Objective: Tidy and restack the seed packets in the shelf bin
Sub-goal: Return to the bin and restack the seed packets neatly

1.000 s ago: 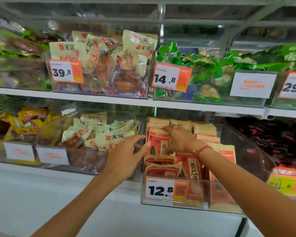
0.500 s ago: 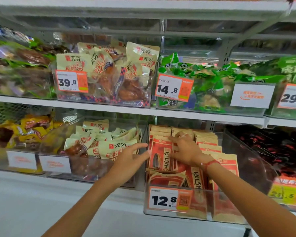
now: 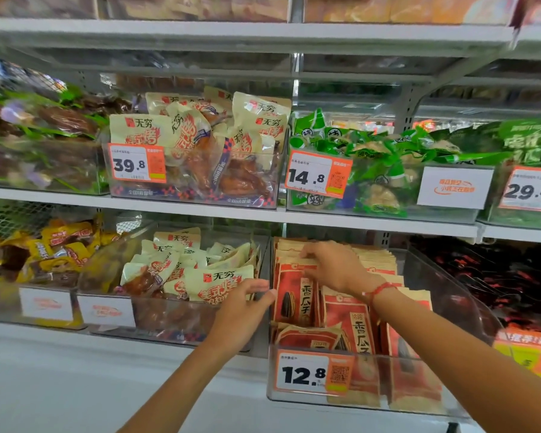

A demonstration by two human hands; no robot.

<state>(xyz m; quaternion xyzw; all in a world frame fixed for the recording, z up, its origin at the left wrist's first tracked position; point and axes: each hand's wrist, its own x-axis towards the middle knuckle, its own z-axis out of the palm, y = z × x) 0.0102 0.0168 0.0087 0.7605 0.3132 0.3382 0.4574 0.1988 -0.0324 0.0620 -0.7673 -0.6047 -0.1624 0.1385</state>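
Shelf bin (image 3: 469, 295): red-tan seed packets (image 3: 294, 295), seemingly upright.

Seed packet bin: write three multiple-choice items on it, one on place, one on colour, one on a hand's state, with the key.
1. Where does the seed packet bin sit?
A. lower shelf, right of the bin of cream packets
B. upper shelf, beside the green packets
C. on the floor

2. What colour is the band on the right wrist?
A. blue
B. red
C. white

3. What is the left hand doing?
A. gripping a packet
B. hovering open by the bin's left wall
C. pulling off the price tag

Key: 1 A, the cream packets lie to its left on that shelf. 2 B, the band is red. 3 B, its fingers are spread, holding nothing, while the right hand rests on the seed packets.
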